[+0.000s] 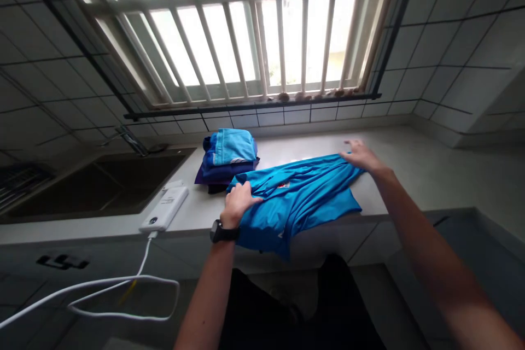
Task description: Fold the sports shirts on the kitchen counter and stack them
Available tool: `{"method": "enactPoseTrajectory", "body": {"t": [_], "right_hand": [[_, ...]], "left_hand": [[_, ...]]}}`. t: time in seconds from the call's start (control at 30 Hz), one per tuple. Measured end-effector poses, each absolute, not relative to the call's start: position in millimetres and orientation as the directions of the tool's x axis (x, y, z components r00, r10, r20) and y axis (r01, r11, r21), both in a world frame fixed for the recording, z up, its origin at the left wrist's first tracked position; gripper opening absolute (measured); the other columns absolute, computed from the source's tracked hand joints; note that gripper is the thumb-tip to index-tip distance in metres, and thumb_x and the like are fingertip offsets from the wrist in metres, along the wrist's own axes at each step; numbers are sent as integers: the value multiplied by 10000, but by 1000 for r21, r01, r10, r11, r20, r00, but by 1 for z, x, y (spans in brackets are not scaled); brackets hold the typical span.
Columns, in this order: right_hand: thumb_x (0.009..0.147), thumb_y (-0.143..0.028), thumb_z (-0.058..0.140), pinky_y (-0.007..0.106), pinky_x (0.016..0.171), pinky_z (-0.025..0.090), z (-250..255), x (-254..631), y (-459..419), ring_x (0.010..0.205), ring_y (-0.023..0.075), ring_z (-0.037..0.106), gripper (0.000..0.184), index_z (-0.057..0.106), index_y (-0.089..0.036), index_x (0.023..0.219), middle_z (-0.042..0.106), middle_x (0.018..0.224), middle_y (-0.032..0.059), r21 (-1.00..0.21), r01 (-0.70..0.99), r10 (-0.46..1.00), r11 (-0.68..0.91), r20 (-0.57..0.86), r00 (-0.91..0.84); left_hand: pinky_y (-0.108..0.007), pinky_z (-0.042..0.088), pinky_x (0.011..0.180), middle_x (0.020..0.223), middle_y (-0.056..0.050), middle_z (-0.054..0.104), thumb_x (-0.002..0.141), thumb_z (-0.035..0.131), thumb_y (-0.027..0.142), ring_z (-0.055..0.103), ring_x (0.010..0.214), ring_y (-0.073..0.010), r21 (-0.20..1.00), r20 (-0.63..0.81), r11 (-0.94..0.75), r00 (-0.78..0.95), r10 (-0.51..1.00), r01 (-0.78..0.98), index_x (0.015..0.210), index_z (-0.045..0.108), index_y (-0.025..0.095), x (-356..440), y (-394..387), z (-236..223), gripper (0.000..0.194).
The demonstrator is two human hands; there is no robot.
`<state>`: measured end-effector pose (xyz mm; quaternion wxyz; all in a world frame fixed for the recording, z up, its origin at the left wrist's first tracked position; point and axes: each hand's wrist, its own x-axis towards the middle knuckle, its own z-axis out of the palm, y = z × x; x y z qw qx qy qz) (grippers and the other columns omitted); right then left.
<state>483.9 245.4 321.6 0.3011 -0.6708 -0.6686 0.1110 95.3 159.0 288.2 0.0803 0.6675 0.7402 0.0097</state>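
Observation:
A bright blue shirt [295, 197] lies crumpled and part-folded on the white counter [418, 175], with a small red-and-white mark on it. My left hand [238, 205], with a black watch on the wrist, curls over a fold at the shirt's left end. My right hand [360, 155] rests on the shirt's far right corner, fingers apart and flat. Just left of the shirt is a stack of folded clothes [227, 156] in blue and purple, nearly touching it.
A white power bank [164, 209] lies near the counter's front edge, its white cable [123, 295] hanging over. A dark sink [98, 186] with a metal faucet [131, 140] is set to the left. A barred window [238, 27] and tiled wall stand behind.

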Motion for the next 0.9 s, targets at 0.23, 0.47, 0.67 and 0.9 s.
{"method": "enactPoseTrajectory", "body": {"t": [0.23, 0.47, 0.67, 0.9], "right_hand": [[961, -406, 634, 385, 1227, 366, 296, 374, 223, 1534, 295, 393, 731, 395, -182, 1615, 381, 1680, 144, -380, 707, 788, 596, 110, -606], [987, -562, 564, 419, 924, 550, 303, 346, 201, 1176, 388, 698, 606, 630, -136, 1412, 716, 1297, 222, -36, 890, 879, 455, -144, -455], [902, -733, 592, 365, 796, 527, 331, 345, 182, 978, 361, 733, 665, 787, -105, 1002, 772, 999, 214, -104, 914, 825, 393, -399, -400], [853, -309, 720, 263, 687, 452, 307, 339, 184, 854, 210, 642, 255, 686, -160, 1057, 714, 981, 75, -365, 801, 777, 474, -255, -575]], "left_hand": [[-276, 478, 778, 890, -57, 712, 911, 552, 234, 669, 883, -213, 332, -72, -126, 159, 985, 935, 776, 667, 192, 117, 174, 283, 183], [-342, 511, 870, 1146, -203, 709, 829, 726, 617, 663, 1131, -349, 108, -84, 210, -202, 976, 972, 1077, 690, 135, 105, 144, 282, 543], [-348, 495, 962, 1165, -159, 687, 985, 583, 313, 651, 1122, -281, 180, -31, -85, 92, 995, 980, 1023, 691, 172, 121, 145, 269, 182], [-357, 511, 940, 1040, -90, 658, 965, 568, 287, 639, 1004, -242, 500, 162, -218, 157, 974, 838, 917, 622, 212, 130, 167, 265, 104]]}}
